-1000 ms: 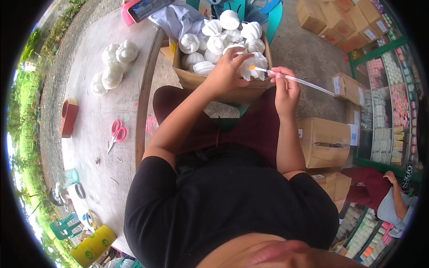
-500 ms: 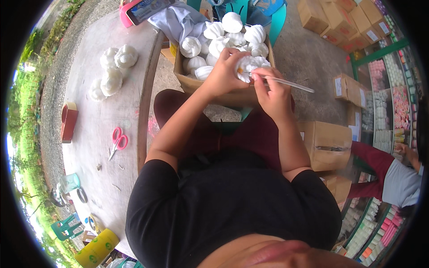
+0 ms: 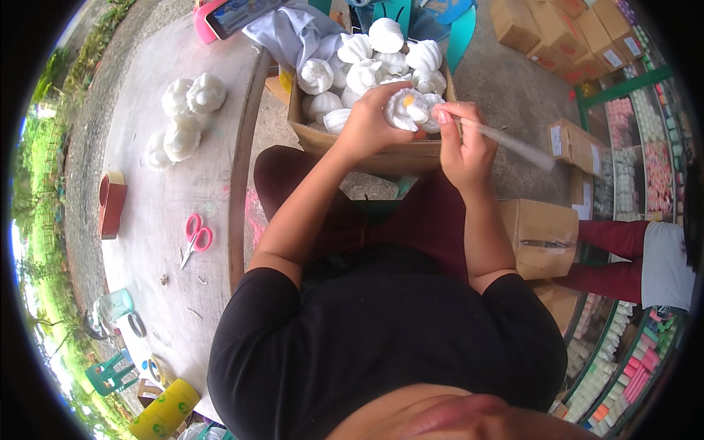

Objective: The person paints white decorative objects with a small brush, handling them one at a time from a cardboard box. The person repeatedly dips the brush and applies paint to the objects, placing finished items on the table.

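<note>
Head view: white flower (image 3: 400, 119) held over the near side of the box (image 3: 367, 155).
Left hand (image 3: 372, 121): cupped around the flower, some fingers hidden behind it.
Right hand (image 3: 466, 143): thumb and fingers pinched on a brush (image 3: 513, 143), handle blurred.
Phone (image 3: 238, 15): cut off above.
Since half a second ago: orange bristles show more clearly; co-worker (image 3: 662, 264) has shifted, head out of sight.

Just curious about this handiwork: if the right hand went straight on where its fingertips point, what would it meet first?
Most likely the white ruffled piece in the left hand: the right hand and its brush point at it. Depth is unclear, so any gap is hard to judge.
</note>
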Tool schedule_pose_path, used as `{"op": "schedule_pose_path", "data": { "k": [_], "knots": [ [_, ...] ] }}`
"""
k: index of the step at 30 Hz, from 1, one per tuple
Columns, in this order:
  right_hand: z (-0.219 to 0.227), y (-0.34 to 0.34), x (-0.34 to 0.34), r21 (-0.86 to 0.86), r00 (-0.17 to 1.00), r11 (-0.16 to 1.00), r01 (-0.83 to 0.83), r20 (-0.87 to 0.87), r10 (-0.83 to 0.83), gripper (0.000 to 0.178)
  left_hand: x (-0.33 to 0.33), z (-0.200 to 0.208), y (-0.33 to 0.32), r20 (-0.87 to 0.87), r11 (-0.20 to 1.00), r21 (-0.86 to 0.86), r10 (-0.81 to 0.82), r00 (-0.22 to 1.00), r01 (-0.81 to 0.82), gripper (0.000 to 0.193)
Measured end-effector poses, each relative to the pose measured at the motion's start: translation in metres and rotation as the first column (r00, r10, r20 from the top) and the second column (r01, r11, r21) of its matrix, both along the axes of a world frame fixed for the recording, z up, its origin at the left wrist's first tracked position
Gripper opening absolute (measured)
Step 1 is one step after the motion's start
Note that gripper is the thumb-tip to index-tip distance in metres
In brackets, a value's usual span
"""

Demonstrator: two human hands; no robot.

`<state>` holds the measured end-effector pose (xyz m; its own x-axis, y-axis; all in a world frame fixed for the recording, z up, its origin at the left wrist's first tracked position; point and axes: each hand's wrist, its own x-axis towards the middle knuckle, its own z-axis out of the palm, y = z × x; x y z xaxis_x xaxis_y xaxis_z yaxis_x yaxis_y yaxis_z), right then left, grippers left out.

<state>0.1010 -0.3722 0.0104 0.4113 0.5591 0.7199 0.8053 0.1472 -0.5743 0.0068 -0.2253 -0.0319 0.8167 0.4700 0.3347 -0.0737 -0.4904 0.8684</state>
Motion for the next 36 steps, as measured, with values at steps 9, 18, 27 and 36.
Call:
{"op": "schedule_pose_path", "data": {
  "k": [9, 18, 27, 36],
  "knots": [
    [-0.005, 0.009, 0.011, 0.012, 0.999, 0.999, 0.043, -0.013, -0.043, 0.006, 0.002, 0.0, 0.0, 0.09, 0.998, 0.064, -0.008, 0.996, 0.002, 0.072],
    [0.005, 0.004, 0.025, -0.099, 0.998, 0.995, 0.006, 0.06, 0.0, 0.009, 0.003, -0.004, 0.001, 0.153, 0.968, 0.248, -0.012, 0.988, -0.026, 0.072],
    [-0.001, 0.004, 0.024, -0.093, 0.999, 0.995, 0.037, 0.039, -0.034, 0.006, 0.003, -0.004, 0.0, 0.136, 0.944, 0.329, -0.01, 0.991, -0.036, 0.075],
    [-0.009, 0.003, 0.027, 0.008, 0.987, 0.988, 0.153, 0.048, -0.153, 0.007, 0.0, -0.001, -0.001, 0.153, 0.954, 0.297, -0.014, 0.988, -0.033, 0.074]
  ]
}}
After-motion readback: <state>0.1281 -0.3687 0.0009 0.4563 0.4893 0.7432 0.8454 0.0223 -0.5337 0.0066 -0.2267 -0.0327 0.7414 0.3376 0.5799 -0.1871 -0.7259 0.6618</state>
